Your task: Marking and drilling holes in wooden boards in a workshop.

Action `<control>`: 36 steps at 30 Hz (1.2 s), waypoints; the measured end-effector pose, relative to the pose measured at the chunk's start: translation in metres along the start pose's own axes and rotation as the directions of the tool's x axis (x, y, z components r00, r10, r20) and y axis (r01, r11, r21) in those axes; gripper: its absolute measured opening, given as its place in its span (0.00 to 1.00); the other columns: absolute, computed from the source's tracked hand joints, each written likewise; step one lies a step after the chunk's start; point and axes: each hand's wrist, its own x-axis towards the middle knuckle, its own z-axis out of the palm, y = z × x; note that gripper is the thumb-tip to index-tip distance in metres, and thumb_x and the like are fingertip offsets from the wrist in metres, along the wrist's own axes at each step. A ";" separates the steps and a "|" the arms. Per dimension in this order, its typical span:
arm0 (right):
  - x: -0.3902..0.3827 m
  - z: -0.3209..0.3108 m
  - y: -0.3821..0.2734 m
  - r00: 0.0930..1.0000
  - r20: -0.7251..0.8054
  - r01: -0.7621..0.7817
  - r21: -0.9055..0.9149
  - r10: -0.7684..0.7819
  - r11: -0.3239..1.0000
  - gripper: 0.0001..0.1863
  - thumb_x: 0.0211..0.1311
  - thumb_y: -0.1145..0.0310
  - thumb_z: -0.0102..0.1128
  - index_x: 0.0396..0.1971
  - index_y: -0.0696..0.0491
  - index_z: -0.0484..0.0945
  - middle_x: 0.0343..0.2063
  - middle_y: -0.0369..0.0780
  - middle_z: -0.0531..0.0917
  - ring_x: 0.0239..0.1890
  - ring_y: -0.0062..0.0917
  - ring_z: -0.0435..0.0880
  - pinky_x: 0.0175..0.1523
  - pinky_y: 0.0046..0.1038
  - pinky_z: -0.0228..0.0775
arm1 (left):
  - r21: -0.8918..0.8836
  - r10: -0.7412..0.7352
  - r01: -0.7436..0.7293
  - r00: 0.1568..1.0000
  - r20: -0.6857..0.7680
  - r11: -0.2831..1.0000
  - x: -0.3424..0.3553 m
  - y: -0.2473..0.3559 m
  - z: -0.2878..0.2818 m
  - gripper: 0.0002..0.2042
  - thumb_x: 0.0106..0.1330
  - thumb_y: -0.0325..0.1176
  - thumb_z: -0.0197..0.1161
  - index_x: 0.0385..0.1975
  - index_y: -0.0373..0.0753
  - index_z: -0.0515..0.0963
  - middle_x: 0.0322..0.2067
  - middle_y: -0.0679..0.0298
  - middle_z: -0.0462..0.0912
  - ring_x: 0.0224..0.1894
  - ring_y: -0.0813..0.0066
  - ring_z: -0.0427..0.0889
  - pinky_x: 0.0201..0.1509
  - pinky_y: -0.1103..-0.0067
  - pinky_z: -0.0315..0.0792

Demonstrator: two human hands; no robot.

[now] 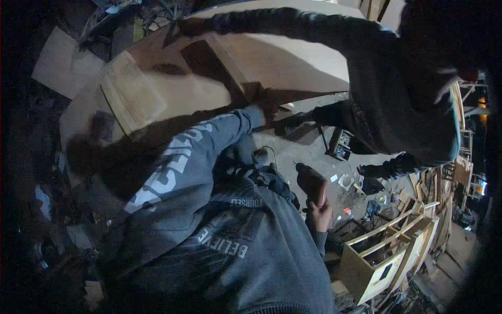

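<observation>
Off the near edge of the worktop (308, 49), toward its right end, a power drill (310, 180) is held in the right hand (320, 215), fingers wrapped round its grip, bit angled toward the worktop above the littered floor (282, 152). The left hand (270, 106) reaches to that near edge, beside a wooden strip (228, 62), apart from the drill; shadow hides how far it is open or whether it grips anything. A co-worker's sleeve (282, 22) stretches along the far edge.

The person wears a dark grey sweatshirt (272, 261) with pale block lettering (236, 249) on the left sleeve (196, 157) and chest.
</observation>
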 end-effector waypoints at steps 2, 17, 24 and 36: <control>-0.003 0.000 -0.004 0.997 0.069 -0.046 0.067 0.041 0.997 0.27 0.55 0.72 0.74 0.54 0.63 0.77 0.46 0.45 0.86 0.47 0.31 0.85 0.54 0.33 0.75 | 0.015 -0.021 0.019 0.996 0.084 1.000 -0.004 0.008 -0.017 0.33 0.61 0.59 0.63 0.59 0.42 0.73 0.60 0.49 0.74 0.60 0.47 0.71 0.60 0.54 0.67; -0.061 0.030 -0.205 0.993 0.085 -0.090 0.129 0.079 0.988 0.39 0.51 0.75 0.66 0.67 0.65 0.66 0.56 0.48 0.81 0.61 0.33 0.79 0.66 0.34 0.67 | -0.009 0.411 -0.515 0.672 0.616 0.857 0.044 -0.135 -0.105 0.51 0.39 0.51 0.81 0.67 0.41 0.66 0.60 0.56 0.72 0.66 0.57 0.69 0.70 0.60 0.61; -0.049 0.075 -0.288 0.995 0.095 0.017 -0.101 -0.008 0.995 0.46 0.50 0.62 0.69 0.69 0.64 0.63 0.59 0.57 0.78 0.64 0.43 0.79 0.68 0.34 0.66 | -0.098 0.540 -0.581 0.662 0.520 0.808 0.038 -0.131 -0.112 0.41 0.40 0.52 0.79 0.54 0.40 0.71 0.52 0.57 0.74 0.60 0.60 0.73 0.61 0.65 0.66; -0.021 0.103 -0.321 0.986 0.124 -0.097 -0.142 0.115 0.985 0.44 0.46 0.71 0.65 0.67 0.66 0.64 0.58 0.57 0.79 0.63 0.45 0.79 0.68 0.36 0.67 | -0.188 0.643 -0.627 0.659 0.390 0.756 0.036 -0.138 -0.102 0.43 0.36 0.49 0.78 0.57 0.39 0.71 0.50 0.59 0.75 0.55 0.62 0.74 0.60 0.66 0.65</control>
